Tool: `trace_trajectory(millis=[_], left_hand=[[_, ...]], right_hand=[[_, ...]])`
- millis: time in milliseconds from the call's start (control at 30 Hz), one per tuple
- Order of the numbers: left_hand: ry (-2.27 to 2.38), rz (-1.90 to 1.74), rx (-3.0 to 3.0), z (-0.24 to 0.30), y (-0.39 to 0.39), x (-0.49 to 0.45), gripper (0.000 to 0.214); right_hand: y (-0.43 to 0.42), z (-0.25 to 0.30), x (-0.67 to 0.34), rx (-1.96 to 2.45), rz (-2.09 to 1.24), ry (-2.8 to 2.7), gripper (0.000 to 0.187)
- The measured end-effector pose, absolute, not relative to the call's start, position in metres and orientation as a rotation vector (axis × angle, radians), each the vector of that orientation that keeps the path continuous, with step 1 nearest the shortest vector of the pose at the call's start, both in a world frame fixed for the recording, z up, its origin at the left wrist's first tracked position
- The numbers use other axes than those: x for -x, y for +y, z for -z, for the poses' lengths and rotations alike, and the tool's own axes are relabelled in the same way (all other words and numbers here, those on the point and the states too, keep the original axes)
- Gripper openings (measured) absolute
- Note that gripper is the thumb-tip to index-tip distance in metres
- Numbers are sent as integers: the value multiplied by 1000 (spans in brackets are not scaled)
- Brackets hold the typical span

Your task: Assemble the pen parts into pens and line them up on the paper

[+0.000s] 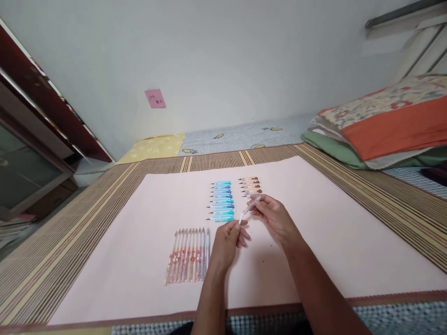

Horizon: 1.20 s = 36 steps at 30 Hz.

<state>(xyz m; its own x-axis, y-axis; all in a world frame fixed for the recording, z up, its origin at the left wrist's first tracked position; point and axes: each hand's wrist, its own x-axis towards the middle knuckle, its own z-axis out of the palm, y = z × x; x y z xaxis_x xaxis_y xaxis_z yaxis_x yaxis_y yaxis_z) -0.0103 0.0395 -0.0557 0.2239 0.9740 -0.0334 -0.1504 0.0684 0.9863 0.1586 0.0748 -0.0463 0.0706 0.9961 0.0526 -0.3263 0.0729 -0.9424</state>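
At the left, a row of pink pens [188, 255] lies packed side by side on the pink sheet [331, 242], just beside the left hand [226, 242], whose fingertips pinch the lower end of a pale pen [249, 208] held off the sheet. Behind it lies a column of blue pens [221, 201]. The right hand [274, 216] is closed on the pen's other end, just below the brown pens [250, 185]. Either light pinch could slip and drop the pen onto a row; a brushing wrist could roll them askew.

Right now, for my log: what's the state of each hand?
Left hand: closed, pinching the lower end of a clear pen.
Right hand: closed on the same pen's upper end.
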Motion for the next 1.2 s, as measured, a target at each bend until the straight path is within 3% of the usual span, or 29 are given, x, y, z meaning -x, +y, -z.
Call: trace_trajectory(millis=[433, 1200], left_hand=[[874, -969, -1175, 53, 36, 11, 42], [671, -1023, -790, 45, 34, 13, 41]], right_hand=[[70, 32, -166, 1008, -1201, -1176, 39], [57, 33, -145, 761, -1640, -1413, 23]])
